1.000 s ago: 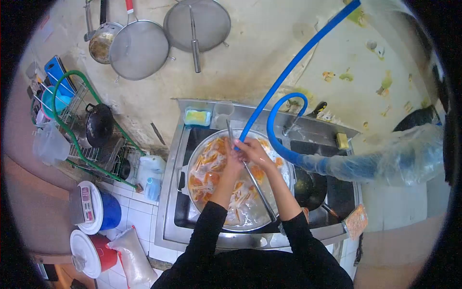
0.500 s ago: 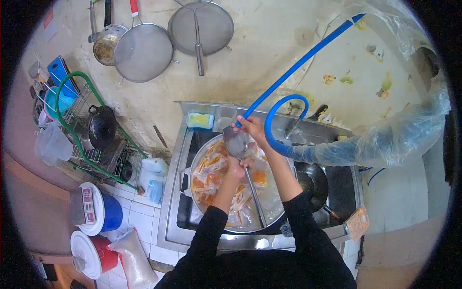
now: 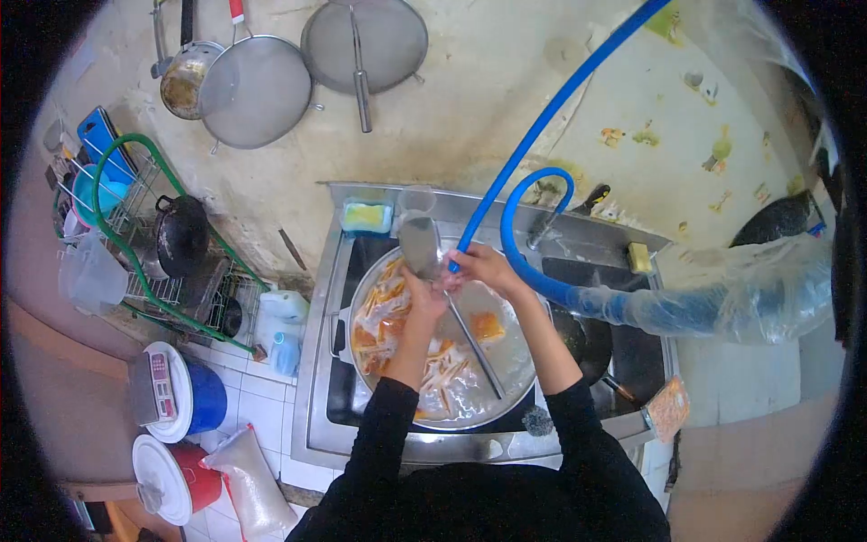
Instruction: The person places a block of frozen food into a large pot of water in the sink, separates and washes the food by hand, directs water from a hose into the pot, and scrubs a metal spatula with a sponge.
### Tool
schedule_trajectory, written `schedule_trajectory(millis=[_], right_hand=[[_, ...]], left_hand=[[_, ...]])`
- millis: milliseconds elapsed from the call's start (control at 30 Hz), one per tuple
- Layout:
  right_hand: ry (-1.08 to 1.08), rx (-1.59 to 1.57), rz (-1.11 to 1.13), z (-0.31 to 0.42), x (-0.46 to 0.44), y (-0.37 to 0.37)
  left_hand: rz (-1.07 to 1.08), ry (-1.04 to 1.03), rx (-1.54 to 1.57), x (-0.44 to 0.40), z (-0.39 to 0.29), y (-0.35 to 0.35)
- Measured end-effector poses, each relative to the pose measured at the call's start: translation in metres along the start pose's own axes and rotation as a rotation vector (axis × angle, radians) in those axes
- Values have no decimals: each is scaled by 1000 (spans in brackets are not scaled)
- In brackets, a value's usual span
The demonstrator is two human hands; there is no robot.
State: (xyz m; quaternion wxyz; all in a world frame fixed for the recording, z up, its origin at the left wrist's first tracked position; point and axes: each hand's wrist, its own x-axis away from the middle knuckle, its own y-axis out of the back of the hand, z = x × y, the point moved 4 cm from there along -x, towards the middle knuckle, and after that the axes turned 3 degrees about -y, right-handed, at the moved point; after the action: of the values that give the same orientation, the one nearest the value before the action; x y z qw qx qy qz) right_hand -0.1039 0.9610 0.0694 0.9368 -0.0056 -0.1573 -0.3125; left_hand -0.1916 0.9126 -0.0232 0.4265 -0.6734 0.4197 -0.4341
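My left hand (image 3: 423, 296) is closed around a metal spatula (image 3: 475, 348) near its neck, with the blade up toward the wall and the long handle slanting down to the right. In my right hand (image 3: 488, 269) is the end of a blue hose (image 3: 517, 172), held close beside the blade. Both hands are over a big round metal pot (image 3: 349, 332) set in the sink. Cloudy water fills the pot, with orange-and-white pieces (image 3: 444, 375) in it, some flat and some in strips. Whether water runs from the hose is hard to see.
A yellow sponge in a tub (image 3: 367, 217) and a clear cup (image 3: 416, 200) stand on the back ledge of the sink (image 3: 314, 397). A dark wok (image 3: 587, 348) lies in the right basin. Plastic-wrapped hose (image 3: 686, 298) crosses from the right. A green-framed rack (image 3: 149, 144) stands left.
The spatula blade has turned and moved up and left with my left hand. My right hand and the hose end have shifted down and right, off the blade. The view has shifted slightly.
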Motion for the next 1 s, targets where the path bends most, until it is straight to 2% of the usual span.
schedule_trajectory(millis=[67, 133, 200, 300, 400, 467, 500, 633, 733, 800, 833, 900, 933, 1000], right_hand=[[52, -63, 17, -17, 2, 4], [57, 96, -45, -21, 11, 8], [56, 125, -35, -23, 22, 8], [-69, 2, -1, -33, 38, 5], [-98, -29, 34, -46, 51, 8], [-31, 21, 33, -59, 61, 11], [36, 71, 32, -65, 64, 12], [5, -69, 6, -97, 66, 19], [-74, 13, -117, -119, 55, 28], [31, 260, -451, -127, 45, 35], [33, 257, -453, -138, 41, 35], [254, 253, -556, -144, 38, 36], [258, 247, -565, -140, 40, 35], [124, 275, -626, -133, 48, 37]], left_hand=[[-10, -37, -57, -6, -10, -2], [196, 131, 94, -10, -14, -9], [222, 125, 134, -12, -20, -15], [174, 105, 150, -9, -34, -31], [264, 116, 131, -14, -46, -40], [393, 84, 135, -15, -55, -47], [393, 84, 135, -17, -58, -48], [364, 42, 145, -19, -64, -51], [298, -6, 130, -16, -63, -51], [261, -29, 130, -13, -60, -51], [215, -26, 157, -11, -58, -50], [174, -19, 178, -9, -56, -42], [232, -20, 185, -10, -56, -36], [300, -8, 187, -9, -53, -32]])
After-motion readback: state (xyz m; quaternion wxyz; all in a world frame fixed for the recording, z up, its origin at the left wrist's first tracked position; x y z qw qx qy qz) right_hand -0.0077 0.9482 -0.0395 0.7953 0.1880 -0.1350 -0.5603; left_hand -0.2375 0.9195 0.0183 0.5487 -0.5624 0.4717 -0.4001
